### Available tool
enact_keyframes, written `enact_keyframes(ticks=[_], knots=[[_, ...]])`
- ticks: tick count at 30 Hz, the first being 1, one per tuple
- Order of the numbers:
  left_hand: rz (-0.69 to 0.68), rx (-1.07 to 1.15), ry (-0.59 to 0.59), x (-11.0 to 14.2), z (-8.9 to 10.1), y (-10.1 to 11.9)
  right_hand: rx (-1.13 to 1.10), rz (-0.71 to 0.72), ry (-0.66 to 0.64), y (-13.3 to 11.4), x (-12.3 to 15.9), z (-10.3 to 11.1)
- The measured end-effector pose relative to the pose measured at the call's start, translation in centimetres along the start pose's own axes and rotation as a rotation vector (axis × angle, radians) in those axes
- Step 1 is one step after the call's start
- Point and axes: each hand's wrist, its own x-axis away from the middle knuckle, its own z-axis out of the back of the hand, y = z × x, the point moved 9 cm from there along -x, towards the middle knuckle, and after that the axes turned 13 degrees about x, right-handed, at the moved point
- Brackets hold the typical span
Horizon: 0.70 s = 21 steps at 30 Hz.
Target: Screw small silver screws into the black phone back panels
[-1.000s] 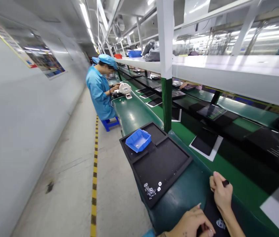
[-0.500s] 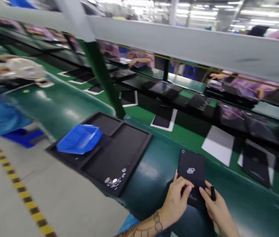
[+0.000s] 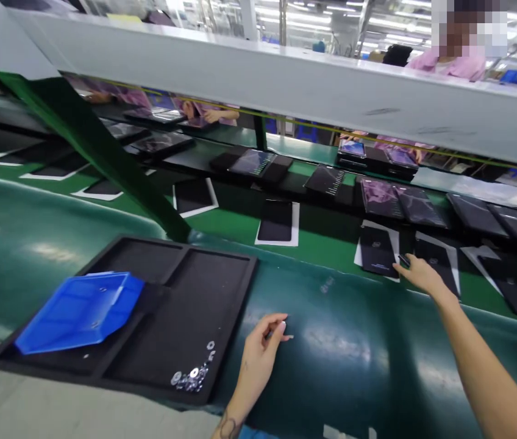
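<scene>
My right hand reaches out to the green conveyor belt. Its fingers pinch a small black object and touch the corner of a black tablet lying on a white sheet. My left hand rests on the dark green bench beside a black foam tray. Its fingers are loosely curled and hold nothing. A small pile of silver washers lies in the tray's near corner, just left of that hand.
A blue plastic bin sits tilted on the tray's left side. More black tablets on white sheets line the belt. A green post slants up to a white shelf. People in pink work across the line.
The view swung right. The black tablet that lay under both hands is now out on the belt under my extended right hand. My left hand let go and drew back beside the tray.
</scene>
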Motion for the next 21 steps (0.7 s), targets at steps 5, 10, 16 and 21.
enact_keyframes(ticks=[5, 10, 16, 21], knots=[[-0.13, -0.123, 0.031, 1.2, 0.5, 1.0, 0.33, 0.387, 0.004, -13.1, 0.9, -4.7], [-0.249, -0.366, -0.101, 0.6, -2.8, 1.6, 0.244, 0.626, -0.183, -30.3, 4.0, -12.5], [-0.288, -0.412, -0.125, 0.4, -3.2, 1.8, 0.263, 0.525, -0.206, -36.0, 2.0, -16.8], [-0.227, -0.36, -0.097, 0.1, -3.0, 1.8, 0.307, 0.488, -0.21, -33.1, 0.6, -15.6]])
